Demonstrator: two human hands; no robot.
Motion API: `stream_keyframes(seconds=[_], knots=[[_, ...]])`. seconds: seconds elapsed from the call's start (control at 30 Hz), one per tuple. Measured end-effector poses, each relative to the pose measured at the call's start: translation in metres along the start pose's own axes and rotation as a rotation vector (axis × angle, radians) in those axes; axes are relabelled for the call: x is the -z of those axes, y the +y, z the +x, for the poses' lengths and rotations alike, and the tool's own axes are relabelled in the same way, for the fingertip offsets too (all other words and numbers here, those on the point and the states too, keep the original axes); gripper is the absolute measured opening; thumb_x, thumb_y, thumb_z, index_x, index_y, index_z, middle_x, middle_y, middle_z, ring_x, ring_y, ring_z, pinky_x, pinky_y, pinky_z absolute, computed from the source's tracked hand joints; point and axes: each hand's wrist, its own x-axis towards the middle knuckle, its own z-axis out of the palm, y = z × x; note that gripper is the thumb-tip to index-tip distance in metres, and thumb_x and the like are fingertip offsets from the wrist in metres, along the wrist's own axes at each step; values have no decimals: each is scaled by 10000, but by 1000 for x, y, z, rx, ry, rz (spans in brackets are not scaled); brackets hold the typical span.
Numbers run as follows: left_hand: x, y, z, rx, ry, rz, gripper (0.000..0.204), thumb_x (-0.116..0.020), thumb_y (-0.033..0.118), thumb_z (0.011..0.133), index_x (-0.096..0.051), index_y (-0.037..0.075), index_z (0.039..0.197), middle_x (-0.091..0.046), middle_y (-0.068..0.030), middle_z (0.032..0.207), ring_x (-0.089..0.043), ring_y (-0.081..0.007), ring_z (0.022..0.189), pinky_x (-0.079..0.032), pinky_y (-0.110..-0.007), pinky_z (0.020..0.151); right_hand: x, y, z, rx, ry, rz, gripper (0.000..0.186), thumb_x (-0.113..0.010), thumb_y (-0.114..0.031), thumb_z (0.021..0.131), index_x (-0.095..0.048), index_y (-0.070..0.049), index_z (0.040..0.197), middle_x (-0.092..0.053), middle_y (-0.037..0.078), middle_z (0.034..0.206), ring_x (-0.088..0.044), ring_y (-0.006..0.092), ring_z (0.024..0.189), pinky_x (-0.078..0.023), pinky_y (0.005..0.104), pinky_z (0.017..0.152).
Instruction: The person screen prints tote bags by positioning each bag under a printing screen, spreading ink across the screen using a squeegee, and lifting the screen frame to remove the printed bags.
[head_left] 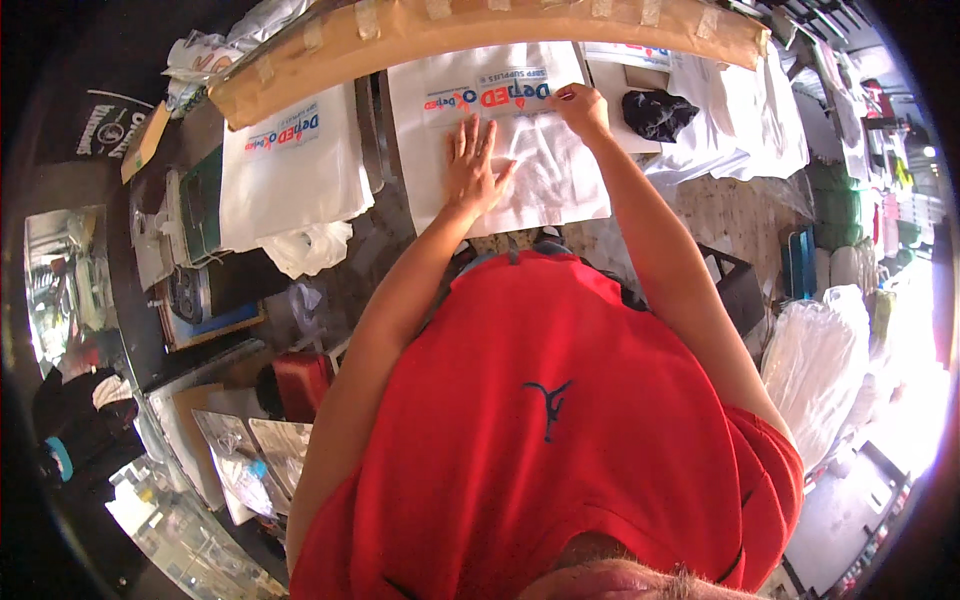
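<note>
Straight ahead of me a white printed sheet [545, 185], which may be a flat bag, lies spread out with red and blue lettering across its far part. Resting flat on its left half is my left hand [472, 175], fingers spread and holding nothing. My right hand [583, 108] is at the sheet's far right edge, beside the print. Its fingers are curled together, and what they pinch, if anything, is hidden. A crumpled black cloth or bag [658, 115] lies just right of this hand.
A long tape-patched cardboard piece [480, 38] spans the far side. Similar printed white sheets [295, 190] lie at left. White plastic [740, 120] hangs over the right side, with a black crate [735, 290] below. A red object [300, 385] stands by my left arm.
</note>
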Motion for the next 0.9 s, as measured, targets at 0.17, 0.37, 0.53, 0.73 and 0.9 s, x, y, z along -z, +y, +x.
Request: stream_keyframes(seconds=[0.17,0.37,0.53,0.73,0.9], knots=[[-1,-1,-2,14,4,-14,810,-707,389,827,-348,95,1491,-286,-243,1537,-269,-458,1408,-198,-621,1134,2,-4,-15,108,63,-65,273,-762,-227,760,-732,-53,968,-729,152,859,-724,256,801,-563,341,742],[2,2,0,13,-9,13,765,-684,378,848,-355,151,1499,-284,-234,1542,-276,-458,1405,-195,-620,1136,7,-1,-10,101,28,-46,293,-787,-244,753,-724,-70,981,-730,126,796,-719,208,733,-564,326,701],[3,1,-1,6,-8,16,729,-675,392,847,-400,147,1476,-296,-245,1533,-260,-450,1414,-186,-627,1135,7,2,-10,105,24,-40,303,-798,-248,745,-722,-68,977,-730,119,797,-720,201,745,-565,319,705],[4,2,-1,10,5,16,712,-659,419,855,-417,145,1466,-321,-235,1522,-280,-443,1408,-175,-629,1138,8,2,-10,74,22,-17,266,-789,-242,732,-724,-66,921,-736,129,830,-727,231,789,-566,327,736],[0,3,-1,25,-24,41,722,-663,419,853,-407,149,1472,-287,-226,1544,-278,-441,1412,-164,-634,1138,8,6,-8,109,52,-8,264,-793,-238,727,-725,-56,906,-731,114,813,-721,217,776,-561,318,724]])
